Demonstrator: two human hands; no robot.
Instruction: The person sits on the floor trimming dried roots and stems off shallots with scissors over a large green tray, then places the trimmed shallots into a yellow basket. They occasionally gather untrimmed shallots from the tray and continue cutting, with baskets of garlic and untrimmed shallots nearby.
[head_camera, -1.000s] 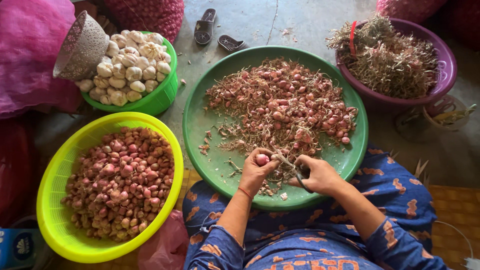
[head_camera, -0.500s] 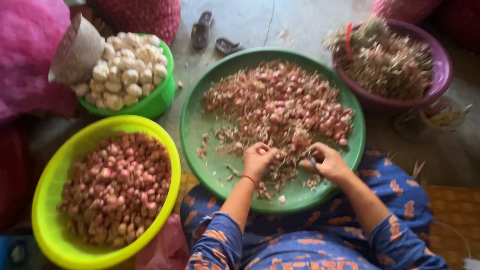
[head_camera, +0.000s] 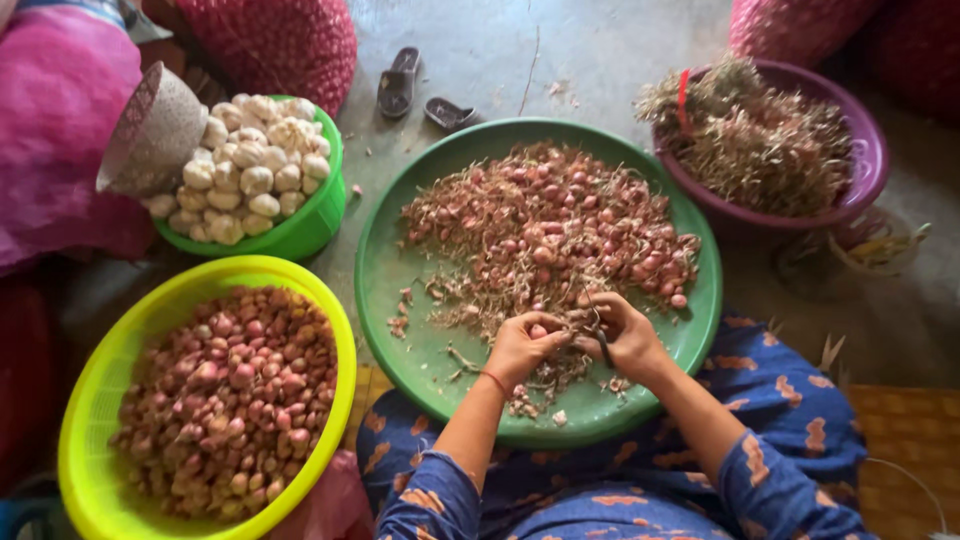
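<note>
Head view: one shallot (head_camera: 538, 331) sits pinched in the fingertips of the left hand (head_camera: 522, 345), low over the near part of the big green tray (head_camera: 385, 290). Right hand (head_camera: 622, 333) is curled around small scissors (head_camera: 597, 330), blades pointing at the bulb, hands almost touching. Step in hand, by my reading: trimming root or stem off this bulb. Next move calls for a steady bulb and a short, close snip. Untrimmed shallot heap (head_camera: 545, 225) fills the tray's far half; trimmed shallots lie in the yellow basket (head_camera: 90, 400); garlic in the small green basket (head_camera: 320, 215); dry trimmings in the purple bowl (head_camera: 868, 160)
</note>
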